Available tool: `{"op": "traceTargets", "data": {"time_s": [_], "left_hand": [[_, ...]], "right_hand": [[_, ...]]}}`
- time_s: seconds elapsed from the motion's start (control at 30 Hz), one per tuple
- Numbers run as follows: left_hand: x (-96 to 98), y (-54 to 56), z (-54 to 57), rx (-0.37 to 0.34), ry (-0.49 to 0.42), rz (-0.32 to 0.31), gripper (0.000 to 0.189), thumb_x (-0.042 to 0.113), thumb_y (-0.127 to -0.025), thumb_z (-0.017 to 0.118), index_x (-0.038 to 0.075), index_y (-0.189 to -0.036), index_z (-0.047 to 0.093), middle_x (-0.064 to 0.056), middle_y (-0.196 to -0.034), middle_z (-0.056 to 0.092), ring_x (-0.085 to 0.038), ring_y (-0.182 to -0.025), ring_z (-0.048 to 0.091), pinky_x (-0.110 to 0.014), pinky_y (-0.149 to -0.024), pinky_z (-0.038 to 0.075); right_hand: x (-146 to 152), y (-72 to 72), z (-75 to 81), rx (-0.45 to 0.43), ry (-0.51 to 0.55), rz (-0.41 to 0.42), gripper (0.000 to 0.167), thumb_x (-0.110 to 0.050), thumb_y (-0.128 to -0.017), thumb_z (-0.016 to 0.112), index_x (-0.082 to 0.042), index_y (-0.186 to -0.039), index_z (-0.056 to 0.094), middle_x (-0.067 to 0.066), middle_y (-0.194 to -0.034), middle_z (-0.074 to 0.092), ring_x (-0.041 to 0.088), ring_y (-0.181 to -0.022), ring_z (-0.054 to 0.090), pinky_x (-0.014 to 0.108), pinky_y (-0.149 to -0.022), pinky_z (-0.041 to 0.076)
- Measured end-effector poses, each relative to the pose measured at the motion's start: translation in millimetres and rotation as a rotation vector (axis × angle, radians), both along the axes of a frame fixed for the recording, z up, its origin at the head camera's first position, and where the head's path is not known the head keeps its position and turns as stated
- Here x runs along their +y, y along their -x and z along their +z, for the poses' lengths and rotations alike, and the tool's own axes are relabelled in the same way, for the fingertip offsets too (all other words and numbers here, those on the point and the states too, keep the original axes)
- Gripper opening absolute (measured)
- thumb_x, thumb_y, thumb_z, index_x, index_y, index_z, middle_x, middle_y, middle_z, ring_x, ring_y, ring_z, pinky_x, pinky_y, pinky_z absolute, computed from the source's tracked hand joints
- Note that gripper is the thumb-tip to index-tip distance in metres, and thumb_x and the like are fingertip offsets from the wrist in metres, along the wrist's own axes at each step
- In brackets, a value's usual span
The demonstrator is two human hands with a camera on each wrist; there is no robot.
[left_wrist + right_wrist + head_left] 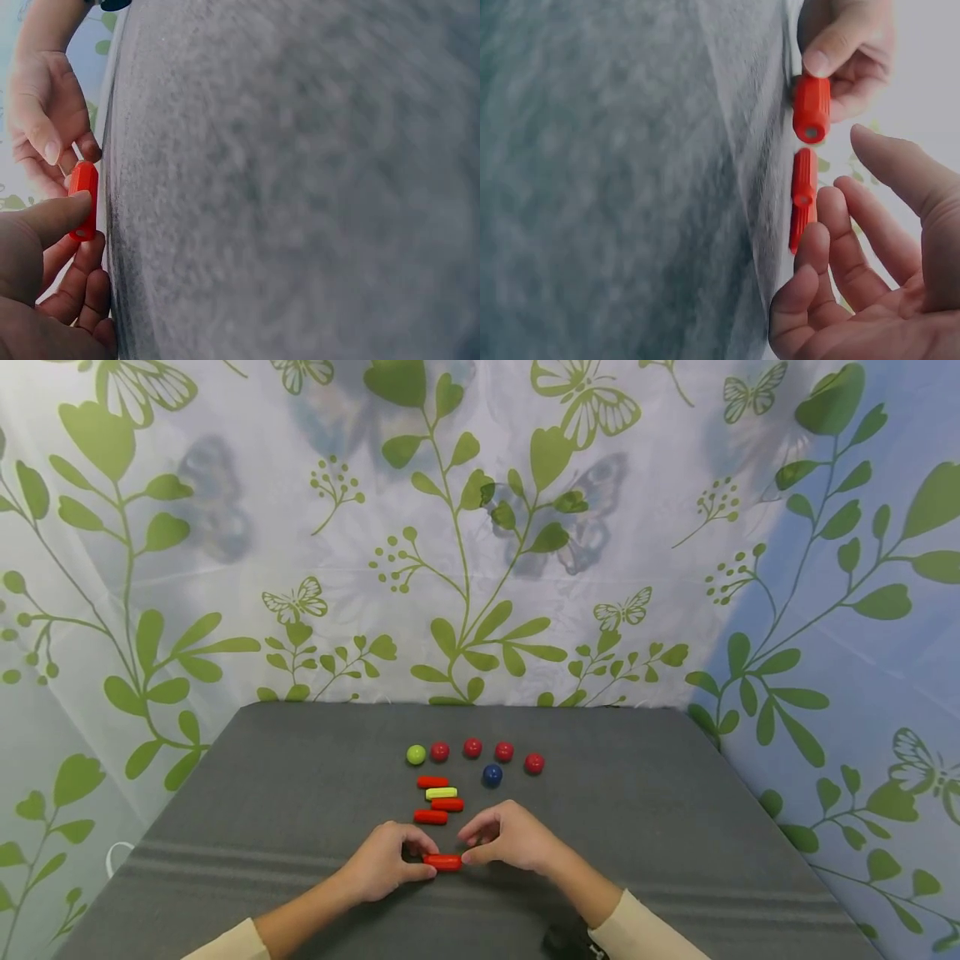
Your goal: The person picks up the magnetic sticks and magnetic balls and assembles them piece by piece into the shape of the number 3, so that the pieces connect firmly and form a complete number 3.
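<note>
My left hand [384, 862] pinches a red ribbed rod [447, 862] between thumb and fingers, low over the near part of the grey table. A small grey spot marks the rod's end in the right wrist view, where the left thumb [821, 60] presses on its side. Facing the rod's free end, my right hand [516, 842] has loosely bent fingers with nothing between them. The right thumb tip lies close to that end in the head view. Just beyond the hands lie more red rods [431, 817] and one yellow-green rod [441, 793].
Behind the rods sit several red balls [472, 747] in a rough row, with a green ball [416, 755] at its left end and a blue ball [492, 775] in front. A leaf-patterned curtain [495, 568] hangs around the table [637, 827]. Something dark [566, 941] is by the right sleeve.
</note>
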State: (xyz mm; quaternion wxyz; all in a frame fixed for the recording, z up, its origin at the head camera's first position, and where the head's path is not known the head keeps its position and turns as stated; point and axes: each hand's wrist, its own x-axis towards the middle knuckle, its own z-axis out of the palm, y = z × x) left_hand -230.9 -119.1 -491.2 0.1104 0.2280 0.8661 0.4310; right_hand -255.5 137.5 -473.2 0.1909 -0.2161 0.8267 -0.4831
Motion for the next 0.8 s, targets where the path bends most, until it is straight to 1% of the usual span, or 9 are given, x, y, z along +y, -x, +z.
{"op": "traceTargets", "data": {"time_s": [0.1,0.23,0.37,0.5,0.6,0.8], "left_hand": [[0.9,-0.8,0.7,-0.005,-0.001,0.006,0.013,0.021,-0.083,0.086,0.021,-0.093,0.078,0.010,-0.089,0.071,-0.005,-0.080,0.059,-0.022,-0.071,0.047],[2.6,-1.7,1.3,-0.018,0.000,0.009,0.013,0.021,-0.083,0.086,0.022,-0.093,0.079,0.009,-0.089,0.071,-0.006,-0.079,0.059,-0.022,-0.071,0.047],[5.0,-2.9,2.0,-0.046,0.003,0.011,0.014,0.022,-0.083,0.086,0.022,-0.094,0.079,0.008,-0.089,0.071,-0.009,-0.080,0.059,-0.024,-0.071,0.047],[8.0,-3.2,1.6,-0.069,0.002,0.013,0.015,0.021,-0.082,0.087,0.022,-0.095,0.079,0.007,-0.089,0.070,-0.011,-0.081,0.059,-0.024,-0.071,0.047],[10.7,-2.9,1.5,-0.071,-0.001,0.007,0.014,0.020,-0.082,0.087,0.021,-0.094,0.079,0.008,-0.088,0.070,-0.011,-0.080,0.059,-0.024,-0.070,0.047],[15.9,-3.3,3.0,-0.060,0.000,-0.004,0.013,0.018,-0.082,0.086,0.020,-0.093,0.079,0.009,-0.084,0.069,-0.007,-0.076,0.059,-0.023,-0.067,0.047]], "right_hand": [[6,2.9,-1.5,0.002,0.005,-0.009,0.028,-0.018,-0.081,0.088,-0.009,-0.106,0.080,0.001,-0.093,0.077,0.011,-0.074,0.065,0.023,-0.064,0.053],[15,8.0,-4.3,0.032,-0.007,-0.038,0.028,-0.021,-0.082,0.088,-0.010,-0.107,0.080,0.002,-0.096,0.078,0.012,-0.078,0.066,0.024,-0.067,0.053],[26,12.6,-5.4,0.053,0.027,-0.071,0.030,-0.020,-0.082,0.087,-0.007,-0.108,0.079,0.006,-0.098,0.078,0.013,-0.081,0.067,0.025,-0.069,0.054],[38,17.8,-6.3,0.068,0.048,-0.125,0.033,-0.023,-0.083,0.087,-0.006,-0.110,0.079,0.004,-0.097,0.077,0.015,-0.083,0.068,0.026,-0.069,0.055],[47,21.4,-5.8,0.092,0.045,-0.164,0.034,-0.025,-0.084,0.086,-0.005,-0.111,0.078,0.002,-0.096,0.077,0.017,-0.085,0.068,0.027,-0.070,0.056],[62,29.0,-4.0,0.133,0.095,-0.226,0.037,-0.023,-0.085,0.085,-0.002,-0.114,0.076,0.005,-0.097,0.076,0.016,-0.086,0.069,0.026,-0.074,0.057]]}}
